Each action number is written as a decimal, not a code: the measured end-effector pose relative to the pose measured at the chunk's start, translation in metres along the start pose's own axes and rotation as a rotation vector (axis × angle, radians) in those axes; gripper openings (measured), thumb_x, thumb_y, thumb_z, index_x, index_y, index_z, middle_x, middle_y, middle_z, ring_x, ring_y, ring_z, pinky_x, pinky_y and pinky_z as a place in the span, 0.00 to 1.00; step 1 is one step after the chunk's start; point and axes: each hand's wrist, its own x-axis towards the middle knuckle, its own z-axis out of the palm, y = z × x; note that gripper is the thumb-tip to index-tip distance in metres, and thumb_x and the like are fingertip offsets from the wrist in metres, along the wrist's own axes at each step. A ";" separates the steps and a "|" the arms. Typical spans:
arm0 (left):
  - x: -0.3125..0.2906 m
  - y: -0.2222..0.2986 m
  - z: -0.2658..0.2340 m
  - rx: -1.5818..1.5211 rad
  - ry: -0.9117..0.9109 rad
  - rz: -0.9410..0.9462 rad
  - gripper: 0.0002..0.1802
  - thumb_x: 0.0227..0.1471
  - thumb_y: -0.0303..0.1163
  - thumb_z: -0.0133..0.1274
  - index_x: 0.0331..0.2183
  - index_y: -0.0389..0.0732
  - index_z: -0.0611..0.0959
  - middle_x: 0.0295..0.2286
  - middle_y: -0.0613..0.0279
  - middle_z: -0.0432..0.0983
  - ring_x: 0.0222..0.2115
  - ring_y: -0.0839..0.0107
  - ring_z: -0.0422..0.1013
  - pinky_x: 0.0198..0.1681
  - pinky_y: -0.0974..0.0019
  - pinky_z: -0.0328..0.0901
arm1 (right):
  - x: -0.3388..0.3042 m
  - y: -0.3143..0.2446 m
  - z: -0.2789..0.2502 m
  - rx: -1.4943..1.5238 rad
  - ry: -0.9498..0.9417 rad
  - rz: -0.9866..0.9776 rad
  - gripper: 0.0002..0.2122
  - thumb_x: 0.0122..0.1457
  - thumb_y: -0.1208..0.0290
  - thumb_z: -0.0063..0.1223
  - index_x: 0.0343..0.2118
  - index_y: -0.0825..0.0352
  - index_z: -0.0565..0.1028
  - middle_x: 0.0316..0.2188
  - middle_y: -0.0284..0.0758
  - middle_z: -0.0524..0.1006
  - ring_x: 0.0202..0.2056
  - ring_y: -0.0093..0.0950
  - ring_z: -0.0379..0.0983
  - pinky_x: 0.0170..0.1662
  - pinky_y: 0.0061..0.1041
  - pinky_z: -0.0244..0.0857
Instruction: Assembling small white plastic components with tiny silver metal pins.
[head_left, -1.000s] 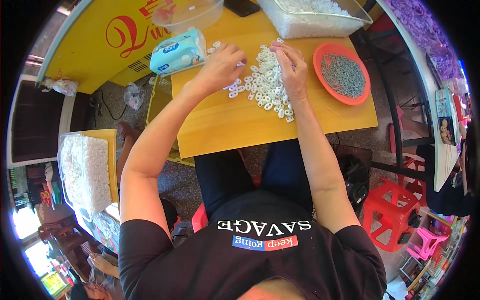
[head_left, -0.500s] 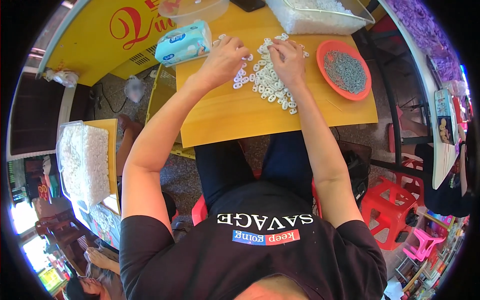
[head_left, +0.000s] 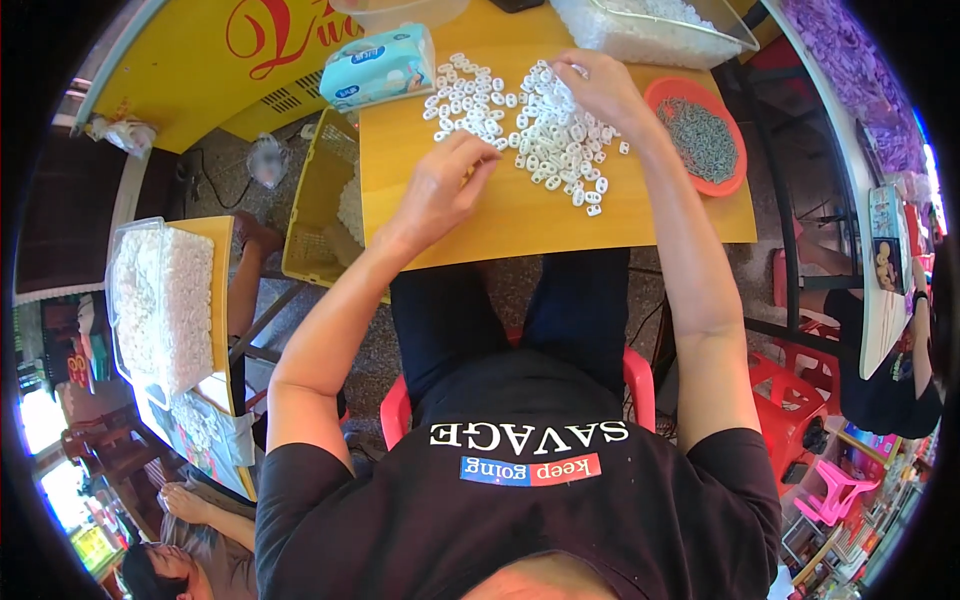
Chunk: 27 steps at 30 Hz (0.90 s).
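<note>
1. While the person sits at the yellow tabletop [head_left: 560,215], both bare hands work in a scatter of small white ring-shaped parts [head_left: 545,135] spread over the far half of that tabletop, nearer its far edge than its near edge.
2. Left hand [head_left: 440,190]: fingers curled downward at the near-left fringe of the scatter, fingertips pinched together. Whether a part is caught in this grip cannot be told.
3. Right hand [head_left: 600,90]: laid over the far-right portion of the scatter, fingers bent and touching the parts. Its grip is likewise hidden, so grasping or merely raking cannot be told.
4. Orange dish [head_left: 735,175]: at the right edge of the tabletop, holding a heap of small grey metal pieces [head_left: 700,135], just beside the right wrist.
5. Clear plastic tray [head_left: 650,40]: at the far right corner, filled with more white parts.
6. Blue tissue pack [head_left: 380,68]: at the far left corner, apart from the scatter.
7. Step in hand, as a judgement: sorting or picking single parts out of the loose scatter.
8. The next move would call for a fine fingertip pinch on one ring without dragging its neighbours.
</note>
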 end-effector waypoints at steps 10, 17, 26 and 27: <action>-0.015 0.026 0.029 -0.182 -0.009 -0.195 0.04 0.49 0.21 0.53 0.31 0.35 0.78 0.26 0.53 0.72 0.26 0.57 0.71 0.29 0.62 0.65 | 0.009 -0.008 -0.014 0.657 -0.091 0.252 0.15 0.57 0.83 0.41 0.47 0.72 0.72 0.49 0.35 0.72 0.51 0.32 0.69 0.44 0.30 0.75; -0.019 0.033 0.044 -0.199 0.038 -0.154 0.04 0.49 0.21 0.53 0.32 0.35 0.78 0.27 0.53 0.72 0.26 0.58 0.71 0.28 0.63 0.65 | 0.018 0.019 -0.012 1.161 -0.189 0.229 0.17 0.55 0.84 0.42 0.49 0.74 0.70 0.52 0.42 0.70 0.55 0.32 0.64 0.58 0.38 0.59; -0.022 0.031 0.043 -0.257 0.018 -0.216 0.05 0.49 0.21 0.53 0.32 0.35 0.78 0.27 0.55 0.73 0.26 0.61 0.71 0.28 0.65 0.64 | -0.010 -0.006 -0.033 1.075 0.022 0.210 0.13 0.57 0.80 0.45 0.46 0.73 0.72 0.44 0.39 0.75 0.46 0.28 0.72 0.48 0.23 0.65; -0.022 0.031 0.044 -0.285 0.016 -0.237 0.05 0.49 0.22 0.53 0.33 0.35 0.79 0.26 0.56 0.73 0.25 0.64 0.71 0.28 0.67 0.64 | -0.023 -0.008 -0.041 1.071 0.028 0.217 0.13 0.57 0.80 0.45 0.46 0.73 0.72 0.44 0.39 0.75 0.46 0.28 0.72 0.48 0.23 0.65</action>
